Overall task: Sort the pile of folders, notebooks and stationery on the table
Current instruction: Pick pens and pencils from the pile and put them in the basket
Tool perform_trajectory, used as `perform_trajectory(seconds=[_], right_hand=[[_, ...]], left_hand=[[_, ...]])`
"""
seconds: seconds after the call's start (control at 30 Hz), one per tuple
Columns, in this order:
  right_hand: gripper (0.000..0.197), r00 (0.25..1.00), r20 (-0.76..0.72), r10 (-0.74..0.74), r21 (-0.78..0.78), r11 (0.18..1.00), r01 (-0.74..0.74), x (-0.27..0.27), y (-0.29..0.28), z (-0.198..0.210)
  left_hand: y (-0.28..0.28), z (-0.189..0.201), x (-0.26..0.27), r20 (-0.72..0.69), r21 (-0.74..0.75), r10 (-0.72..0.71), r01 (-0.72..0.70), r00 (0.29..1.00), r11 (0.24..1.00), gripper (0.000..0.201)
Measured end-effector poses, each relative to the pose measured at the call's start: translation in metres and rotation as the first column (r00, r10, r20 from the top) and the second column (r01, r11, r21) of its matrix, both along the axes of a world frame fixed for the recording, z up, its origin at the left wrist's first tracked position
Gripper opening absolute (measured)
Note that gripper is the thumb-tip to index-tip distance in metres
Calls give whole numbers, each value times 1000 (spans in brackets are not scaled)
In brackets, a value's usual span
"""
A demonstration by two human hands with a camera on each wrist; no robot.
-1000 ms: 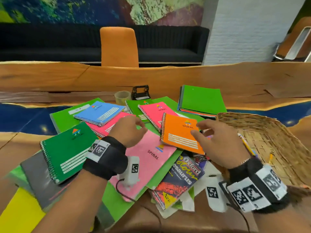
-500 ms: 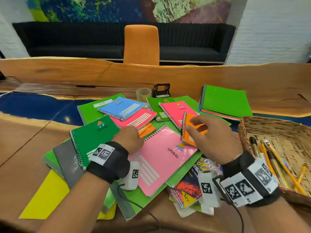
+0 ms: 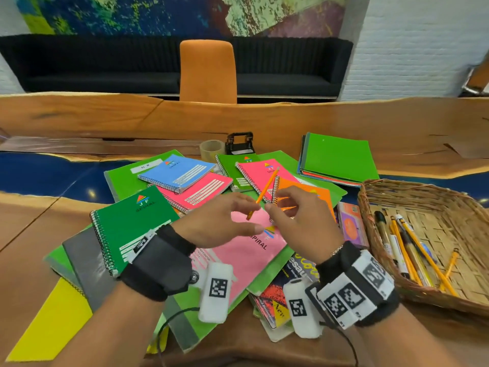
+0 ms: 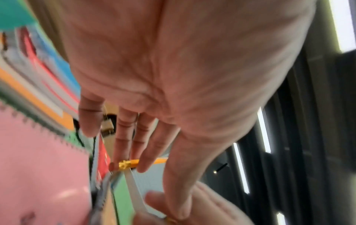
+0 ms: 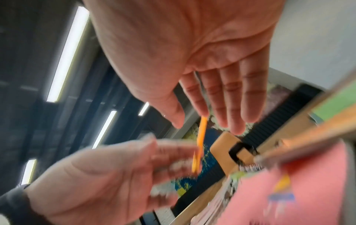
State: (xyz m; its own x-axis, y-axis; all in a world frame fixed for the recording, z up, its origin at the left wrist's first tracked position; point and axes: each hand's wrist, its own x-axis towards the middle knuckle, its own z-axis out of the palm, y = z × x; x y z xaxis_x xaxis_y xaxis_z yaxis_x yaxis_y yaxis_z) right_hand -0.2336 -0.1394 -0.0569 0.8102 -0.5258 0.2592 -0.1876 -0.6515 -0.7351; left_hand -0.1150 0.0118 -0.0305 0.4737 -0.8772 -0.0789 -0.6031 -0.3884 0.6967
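Over the middle of the pile, the left hand pinches a yellow pencil near its eraser end, and the shaft slants up toward one o'clock above the notebooks. In the left wrist view the fingertips close round the pencil just beside its metal ferrule. The right hand hovers just at three o'clock of the left, fingers loosely spread and close to the pencil; the blurred wrist pictures do not settle whether it touches the shaft, so its grip cannot be told. Beneath both hands lies a pink spiral notebook, with a dark green spiral notebook at nine o'clock of it and an orange notebook at one o'clock. A wicker basket sits at three o'clock on the wooden table, holding pens and more yellow pencils. A neat stack topped by a green folder rests at one o'clock, well apart from the hands.
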Motion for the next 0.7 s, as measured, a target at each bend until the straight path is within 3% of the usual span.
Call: perform_trajectory(seconds=[0.07,0.17,0.23,0.3,0.37,0.43,0.53,0.6,0.7], right_hand=[[25,998,65,-10,165,986,-1,3,3,-5],[4,981,186,-47,326,945,-16,2,4,-2],[12,973,219,-74,405,914,-21,-1,4,5],[17,967,238,-88,444,896,-28,-5,1,10],[22,955,281,-92,404,914,-31,-12,-4,13],[33,945,309,-109,309,951,9,-20,-13,15],[28,960,245,-138,213,973,86,-32,-31,12],[21,983,128,-133,65,990,126,-43,-43,5],[34,989,-74,-126,-44,991,123,-56,-53,-9]], left_hand=[[-4,3,-8,-125,-110,-70,56,990,992,38],[-9,5,-15,-201,-231,-82,34,976,972,30],[-13,7,-19,-300,-322,-85,-17,950,946,29],[-17,8,-24,-502,-370,-69,-142,862,918,33],[-23,9,-28,-662,-373,-88,-226,745,900,39],[-31,9,-32,-694,-380,-106,-238,712,894,40],[-47,7,-41,-637,-373,-87,-207,766,904,34],[-62,4,-48,-618,-326,-78,-165,783,931,29],[-75,-7,-43,-585,-205,50,-207,809,957,20]])
